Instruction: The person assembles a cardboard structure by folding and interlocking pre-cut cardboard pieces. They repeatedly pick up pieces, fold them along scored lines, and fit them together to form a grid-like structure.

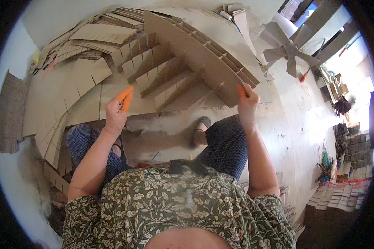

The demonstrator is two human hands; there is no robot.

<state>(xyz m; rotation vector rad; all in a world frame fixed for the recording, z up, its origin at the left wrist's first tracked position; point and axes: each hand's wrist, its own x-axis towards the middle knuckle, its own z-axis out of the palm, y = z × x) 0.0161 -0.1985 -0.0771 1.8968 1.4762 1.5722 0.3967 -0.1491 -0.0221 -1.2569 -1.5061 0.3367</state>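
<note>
A cardboard divider grid (162, 70) of crossed, slotted strips stands on the work surface in front of me. A long cardboard strip (195, 54) runs along its far right side, tilted. My right hand (248, 99), an orange cover on a fingertip, grips the near right end of this long strip. My left hand (117, 110), with two orange-covered fingertips pinched close together, is just in front of the grid's left part. Whether anything thin sits between those fingertips cannot be made out. Flat slotted cardboard sheets (81, 85) lie left of the left hand.
Stacked cardboard strips (102, 35) fill the far left. A grey fan (291, 50) stands at the far right. Along the right wall are bundled cardboard pieces (336, 195) and coloured cords (326, 164). My knees (226, 139) are close below the work surface.
</note>
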